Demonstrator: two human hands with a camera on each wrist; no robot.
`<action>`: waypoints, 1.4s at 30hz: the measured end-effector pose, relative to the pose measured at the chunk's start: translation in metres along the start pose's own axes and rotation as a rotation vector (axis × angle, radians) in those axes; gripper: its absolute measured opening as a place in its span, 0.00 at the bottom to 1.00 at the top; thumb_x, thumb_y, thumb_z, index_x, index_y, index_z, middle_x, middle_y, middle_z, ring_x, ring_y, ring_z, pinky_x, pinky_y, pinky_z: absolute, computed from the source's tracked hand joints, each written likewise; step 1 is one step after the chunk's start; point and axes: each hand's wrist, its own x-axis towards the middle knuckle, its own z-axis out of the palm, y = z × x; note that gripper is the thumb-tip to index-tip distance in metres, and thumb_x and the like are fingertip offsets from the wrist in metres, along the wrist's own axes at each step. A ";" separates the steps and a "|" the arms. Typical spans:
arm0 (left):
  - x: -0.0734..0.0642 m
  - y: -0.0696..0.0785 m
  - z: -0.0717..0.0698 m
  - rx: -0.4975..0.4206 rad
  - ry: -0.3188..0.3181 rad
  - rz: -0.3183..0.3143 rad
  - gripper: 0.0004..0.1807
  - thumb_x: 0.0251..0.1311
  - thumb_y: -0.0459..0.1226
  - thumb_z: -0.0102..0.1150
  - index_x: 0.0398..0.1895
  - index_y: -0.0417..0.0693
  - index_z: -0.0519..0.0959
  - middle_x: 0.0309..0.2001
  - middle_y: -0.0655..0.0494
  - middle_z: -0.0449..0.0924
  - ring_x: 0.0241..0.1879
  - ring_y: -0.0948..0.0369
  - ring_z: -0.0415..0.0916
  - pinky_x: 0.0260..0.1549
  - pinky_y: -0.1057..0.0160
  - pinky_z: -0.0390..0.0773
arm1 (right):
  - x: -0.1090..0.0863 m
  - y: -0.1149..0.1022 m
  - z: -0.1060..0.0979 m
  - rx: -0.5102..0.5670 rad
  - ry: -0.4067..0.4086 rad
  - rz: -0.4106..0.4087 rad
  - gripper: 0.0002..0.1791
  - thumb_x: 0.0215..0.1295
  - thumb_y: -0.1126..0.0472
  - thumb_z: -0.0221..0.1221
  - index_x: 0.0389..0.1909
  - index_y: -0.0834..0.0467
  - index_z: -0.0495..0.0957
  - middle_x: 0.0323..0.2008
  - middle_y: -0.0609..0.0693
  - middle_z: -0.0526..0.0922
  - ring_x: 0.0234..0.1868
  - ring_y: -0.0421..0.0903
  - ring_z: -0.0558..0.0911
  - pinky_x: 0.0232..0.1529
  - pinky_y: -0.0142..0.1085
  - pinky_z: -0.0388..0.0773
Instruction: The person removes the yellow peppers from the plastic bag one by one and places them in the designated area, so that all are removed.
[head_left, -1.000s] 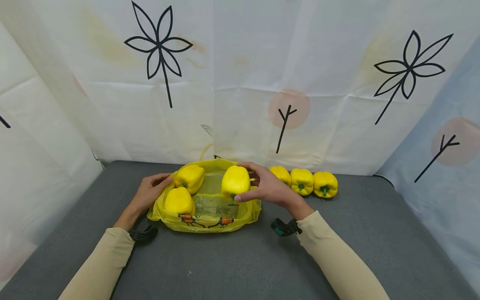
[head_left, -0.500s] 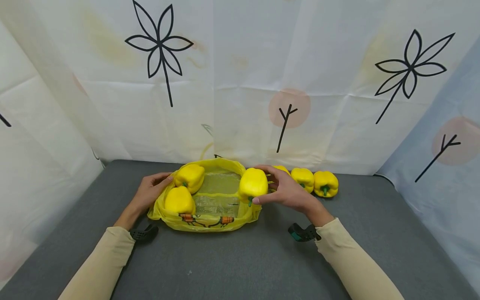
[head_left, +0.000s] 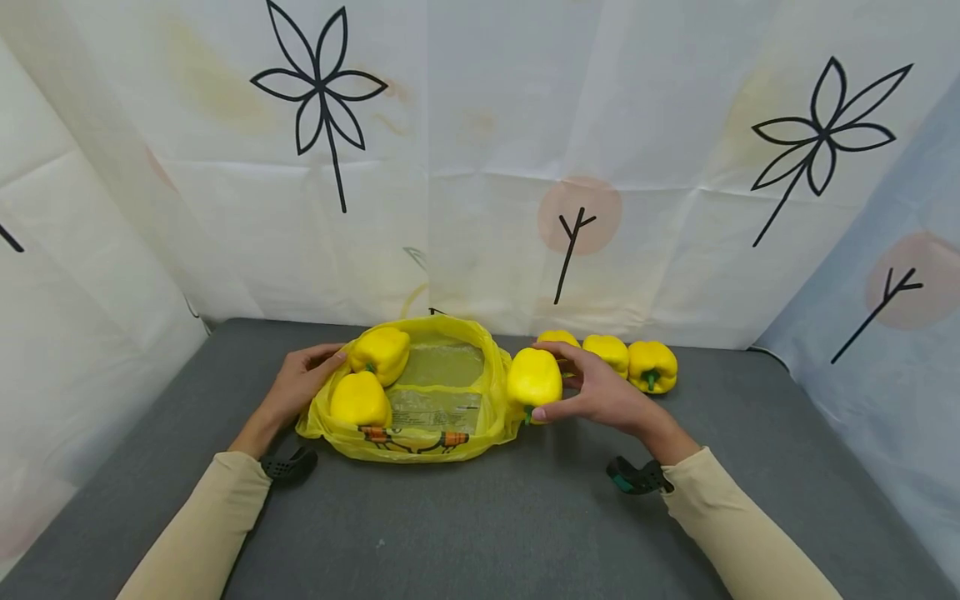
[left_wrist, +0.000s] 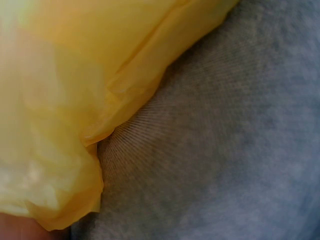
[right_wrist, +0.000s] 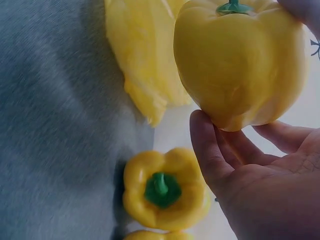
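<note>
A grey cloth-covered surface carries a yellow bag lying open near its back edge and, just right of the bag, a row of three yellow peppers set side by side against the backdrop, the leftmost partly hidden.

Both arms reach forward in beige sleeves, forearms angled inward. The left hand lies low at the left with its fingers loosely curled, thumb uppermost. The right hand is out to the right of centre, palm turned left, its fingers and thumb curved in a wrapping grip. A dark clip sits at each wrist.
</note>
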 end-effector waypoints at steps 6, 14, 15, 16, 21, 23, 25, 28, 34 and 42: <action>0.000 0.000 0.000 0.000 0.001 0.000 0.27 0.79 0.46 0.50 0.71 0.36 0.71 0.63 0.34 0.74 0.46 0.72 0.78 0.44 0.70 0.80 | -0.007 0.006 -0.004 0.000 -0.014 0.029 0.52 0.56 0.56 0.76 0.78 0.59 0.57 0.68 0.58 0.68 0.63 0.58 0.74 0.60 0.53 0.75; 0.000 0.001 0.001 0.000 0.004 -0.002 0.27 0.79 0.46 0.50 0.71 0.36 0.71 0.63 0.34 0.74 0.47 0.72 0.77 0.44 0.70 0.79 | -0.012 0.016 -0.007 -0.009 -0.018 0.061 0.54 0.56 0.55 0.76 0.78 0.60 0.56 0.69 0.59 0.67 0.68 0.60 0.71 0.63 0.55 0.72; 0.000 0.001 0.001 -0.001 0.005 -0.001 0.27 0.79 0.46 0.50 0.71 0.36 0.71 0.63 0.34 0.74 0.47 0.72 0.77 0.44 0.71 0.79 | -0.013 0.018 -0.007 -0.017 -0.019 0.063 0.54 0.56 0.55 0.76 0.78 0.60 0.55 0.69 0.59 0.67 0.68 0.61 0.71 0.62 0.55 0.73; 0.000 0.001 0.001 -0.002 0.005 -0.001 0.27 0.79 0.46 0.50 0.71 0.36 0.71 0.63 0.34 0.74 0.47 0.72 0.77 0.44 0.71 0.79 | -0.013 0.019 -0.008 -0.020 -0.019 0.067 0.53 0.57 0.55 0.76 0.78 0.60 0.55 0.69 0.60 0.68 0.67 0.61 0.71 0.62 0.54 0.74; 0.000 0.002 0.001 0.000 0.010 -0.003 0.27 0.79 0.46 0.50 0.70 0.35 0.71 0.63 0.33 0.74 0.47 0.73 0.77 0.44 0.71 0.79 | -0.016 0.024 -0.010 -0.030 -0.026 0.080 0.52 0.58 0.56 0.75 0.78 0.61 0.56 0.68 0.62 0.68 0.65 0.61 0.73 0.58 0.52 0.77; 0.000 0.002 0.001 0.004 0.010 -0.005 0.27 0.79 0.46 0.50 0.70 0.35 0.71 0.63 0.33 0.74 0.47 0.73 0.77 0.44 0.71 0.79 | -0.016 0.025 -0.011 -0.027 -0.031 0.088 0.52 0.58 0.56 0.75 0.78 0.61 0.56 0.68 0.62 0.68 0.63 0.61 0.74 0.57 0.51 0.77; 0.000 0.002 0.001 0.007 0.009 -0.005 0.27 0.79 0.46 0.50 0.70 0.35 0.71 0.63 0.33 0.74 0.47 0.73 0.77 0.44 0.71 0.79 | -0.017 0.026 -0.011 -0.027 -0.037 0.094 0.51 0.58 0.56 0.75 0.77 0.61 0.57 0.67 0.62 0.68 0.62 0.61 0.75 0.56 0.51 0.78; 0.001 0.001 0.001 0.010 0.010 -0.003 0.27 0.79 0.46 0.50 0.70 0.36 0.71 0.63 0.34 0.74 0.47 0.72 0.77 0.44 0.71 0.79 | -0.018 0.028 -0.011 -0.028 -0.043 0.093 0.51 0.58 0.57 0.75 0.77 0.61 0.58 0.67 0.62 0.68 0.61 0.60 0.76 0.55 0.50 0.78; 0.001 0.000 0.001 0.009 0.012 -0.002 0.27 0.79 0.46 0.50 0.70 0.36 0.72 0.63 0.34 0.74 0.47 0.72 0.77 0.44 0.71 0.79 | -0.019 0.029 -0.011 -0.018 -0.063 0.095 0.51 0.58 0.57 0.75 0.77 0.62 0.57 0.67 0.62 0.68 0.60 0.59 0.77 0.53 0.49 0.80; 0.001 0.000 0.001 0.007 0.011 -0.001 0.27 0.78 0.46 0.50 0.70 0.37 0.72 0.63 0.34 0.74 0.47 0.72 0.77 0.44 0.71 0.79 | -0.020 0.033 -0.011 -0.036 -0.082 0.124 0.52 0.58 0.56 0.75 0.77 0.63 0.56 0.65 0.62 0.70 0.57 0.57 0.79 0.52 0.48 0.80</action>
